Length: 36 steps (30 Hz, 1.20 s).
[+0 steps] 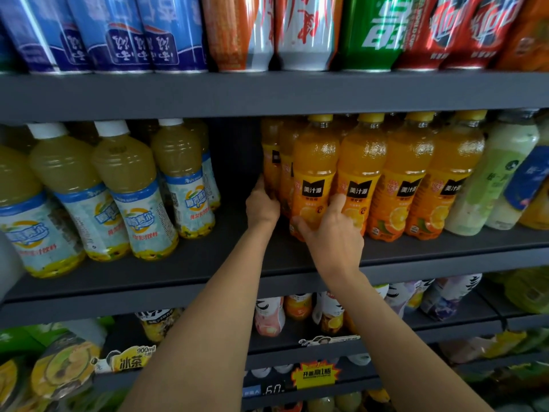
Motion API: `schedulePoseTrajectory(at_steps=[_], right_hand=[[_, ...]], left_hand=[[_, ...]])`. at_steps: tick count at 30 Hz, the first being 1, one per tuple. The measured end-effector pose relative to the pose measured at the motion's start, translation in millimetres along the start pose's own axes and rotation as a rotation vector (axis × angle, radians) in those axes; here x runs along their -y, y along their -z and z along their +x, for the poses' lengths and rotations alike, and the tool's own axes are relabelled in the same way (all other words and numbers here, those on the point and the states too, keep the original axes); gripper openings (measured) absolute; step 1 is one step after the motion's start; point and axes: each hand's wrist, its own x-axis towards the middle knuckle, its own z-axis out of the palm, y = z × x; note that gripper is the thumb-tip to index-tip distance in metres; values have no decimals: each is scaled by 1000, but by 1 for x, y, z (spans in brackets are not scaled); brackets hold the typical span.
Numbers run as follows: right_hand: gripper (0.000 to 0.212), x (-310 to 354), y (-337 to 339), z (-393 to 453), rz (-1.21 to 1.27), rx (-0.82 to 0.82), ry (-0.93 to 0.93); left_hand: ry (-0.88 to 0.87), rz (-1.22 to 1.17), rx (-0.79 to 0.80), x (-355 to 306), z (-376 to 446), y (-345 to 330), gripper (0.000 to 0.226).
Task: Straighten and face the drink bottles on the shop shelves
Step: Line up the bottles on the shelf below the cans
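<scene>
A row of orange juice bottles (395, 173) with yellow caps stands on the middle shelf (208, 281). My right hand (331, 230) grips the lower part of the leftmost front orange bottle (315, 168), thumb on its left side and fingers across the label. My left hand (263, 203) reaches deeper into the shelf and holds an orange bottle (271, 162) standing behind and to the left of the front one. Pale yellow pear drink bottles (130, 188) with white caps lean at the left of the same shelf.
Between the yellow and orange bottles the shelf shows a dark gap (234, 162). Cans (300, 31) line the shelf above. Pale green bottles (502, 173) stand at the right. The lower shelves hold small bottles (269, 316) and price tags (315, 374).
</scene>
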Motion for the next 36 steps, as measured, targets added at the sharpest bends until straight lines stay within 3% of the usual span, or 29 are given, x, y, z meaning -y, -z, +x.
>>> schedulePoseTrajectory(at_steps=[3, 7, 11, 16, 22, 36], right_hand=[[61, 0, -1, 1, -14, -4, 6], [60, 0, 1, 1, -27, 9, 12], [57, 3, 5, 0, 1, 31, 4], [56, 3, 10, 0, 46, 63, 0], [56, 2, 6, -1, 39, 43, -1], [55, 0, 1, -3, 62, 36, -6]], left_hand=[[26, -26, 27, -7, 1, -2, 51], [55, -18, -103, -7, -10, -1, 51], [-47, -32, 32, -4, -28, -6, 48], [45, -187, 39, -7, -19, 4, 60], [115, -357, 116, -11, -18, -10, 52], [41, -253, 183, 0, -11, -7, 49]])
